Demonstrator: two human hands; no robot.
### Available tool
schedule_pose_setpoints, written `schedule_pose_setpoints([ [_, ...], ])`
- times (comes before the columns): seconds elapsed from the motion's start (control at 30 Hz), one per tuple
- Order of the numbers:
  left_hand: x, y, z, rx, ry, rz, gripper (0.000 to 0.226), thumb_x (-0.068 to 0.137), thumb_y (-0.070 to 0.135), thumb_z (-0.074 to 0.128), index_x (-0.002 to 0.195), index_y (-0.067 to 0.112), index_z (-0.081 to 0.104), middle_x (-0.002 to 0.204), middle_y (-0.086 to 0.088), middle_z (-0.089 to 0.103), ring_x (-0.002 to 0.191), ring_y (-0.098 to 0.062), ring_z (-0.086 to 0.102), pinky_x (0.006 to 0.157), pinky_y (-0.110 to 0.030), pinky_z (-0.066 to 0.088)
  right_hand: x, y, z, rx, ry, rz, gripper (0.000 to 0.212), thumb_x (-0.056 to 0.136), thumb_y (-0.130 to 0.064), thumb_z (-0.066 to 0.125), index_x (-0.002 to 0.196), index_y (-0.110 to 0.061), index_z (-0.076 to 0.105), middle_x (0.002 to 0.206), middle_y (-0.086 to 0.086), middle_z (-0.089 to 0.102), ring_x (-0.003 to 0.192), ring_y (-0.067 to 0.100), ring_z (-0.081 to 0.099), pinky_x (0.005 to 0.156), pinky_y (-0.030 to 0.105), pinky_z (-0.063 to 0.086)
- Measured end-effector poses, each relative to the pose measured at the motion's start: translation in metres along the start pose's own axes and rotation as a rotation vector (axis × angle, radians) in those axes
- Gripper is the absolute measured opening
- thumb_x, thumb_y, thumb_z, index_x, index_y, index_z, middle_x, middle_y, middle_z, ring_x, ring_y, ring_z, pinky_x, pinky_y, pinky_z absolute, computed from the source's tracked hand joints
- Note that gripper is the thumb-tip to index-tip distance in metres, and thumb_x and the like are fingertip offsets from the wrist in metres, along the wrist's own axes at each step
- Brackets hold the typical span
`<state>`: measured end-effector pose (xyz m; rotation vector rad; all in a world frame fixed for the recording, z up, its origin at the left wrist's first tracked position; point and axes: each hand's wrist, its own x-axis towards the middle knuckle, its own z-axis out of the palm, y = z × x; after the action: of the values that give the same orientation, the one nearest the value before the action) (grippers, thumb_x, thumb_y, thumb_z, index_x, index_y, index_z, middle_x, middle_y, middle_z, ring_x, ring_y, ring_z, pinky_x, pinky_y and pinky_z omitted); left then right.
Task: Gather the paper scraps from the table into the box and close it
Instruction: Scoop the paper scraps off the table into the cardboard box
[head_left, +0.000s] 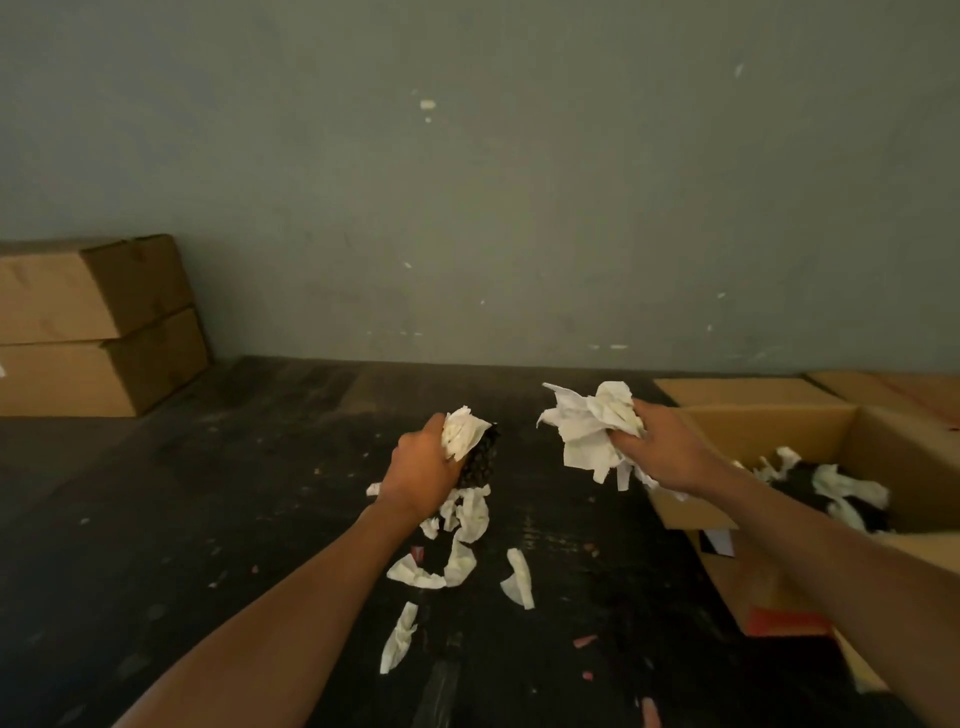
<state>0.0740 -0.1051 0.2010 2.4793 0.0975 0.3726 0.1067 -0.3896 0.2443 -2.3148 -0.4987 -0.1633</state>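
My left hand (423, 470) is raised over the dark table (208, 519), closed on a wad of white paper scraps (460, 431) together with a dark patterned piece (483, 457). My right hand (662, 449) grips a bigger bunch of crumpled white paper (592, 426), held just left of the open cardboard box (691, 514). White scraps and dark material lie inside the box (841, 488). Several loose white scraps (457, 551) remain on the table below my left hand, one strip (399, 639) nearer to me.
Two closed cardboard boxes (93, 322) are stacked at the back left against the grey-green wall. Another cardboard flap (893, 389) shows at the far right. Small pinkish bits (586, 642) and crumbs dot the table surface.
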Motion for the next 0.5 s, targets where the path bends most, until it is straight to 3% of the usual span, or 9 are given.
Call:
schedule_pose_setpoints([
  [0.2, 0.020, 0.070, 0.045, -0.026, -0.023, 0.073, 0.056, 0.093, 0.023, 0.063, 0.143, 0.016, 0.039, 0.132, -0.012, 0.056, 0.116, -0.027, 0.059, 0.094, -0.040, 0.054, -0.017, 0.047, -0.065, -0.024, 0.087, 0.042, 0.015, 0.095, -0.024, 0.056, 0.108, -0.019, 0.062, 0.092, -0.002, 0.066, 0.079, 0.003, 0.059, 0.060, 0.017, 0.043],
  [0.37, 0.052, 0.149, 0.105, -0.115, -0.051, 0.138, 0.046, 0.092, 0.022, 0.064, 0.135, 0.020, 0.047, 0.122, -0.012, 0.060, 0.102, -0.027, 0.064, 0.079, -0.043, 0.060, -0.017, 0.112, -0.126, -0.063, 0.109, 0.074, 0.006, 0.095, -0.023, 0.055, 0.098, -0.022, 0.060, 0.087, -0.003, 0.066, 0.079, 0.012, 0.063, 0.061, 0.018, 0.044],
  [0.5, 0.074, 0.218, 0.171, -0.165, -0.082, 0.173, 0.043, 0.091, 0.029, 0.062, 0.132, 0.020, 0.051, 0.116, -0.011, 0.065, 0.100, -0.025, 0.067, 0.082, -0.044, 0.059, -0.011, 0.182, -0.171, -0.059, 0.090, 0.116, 0.027, 0.094, -0.024, 0.057, 0.120, -0.019, 0.057, 0.105, -0.005, 0.063, 0.096, 0.015, 0.061, 0.077, 0.025, 0.043],
])
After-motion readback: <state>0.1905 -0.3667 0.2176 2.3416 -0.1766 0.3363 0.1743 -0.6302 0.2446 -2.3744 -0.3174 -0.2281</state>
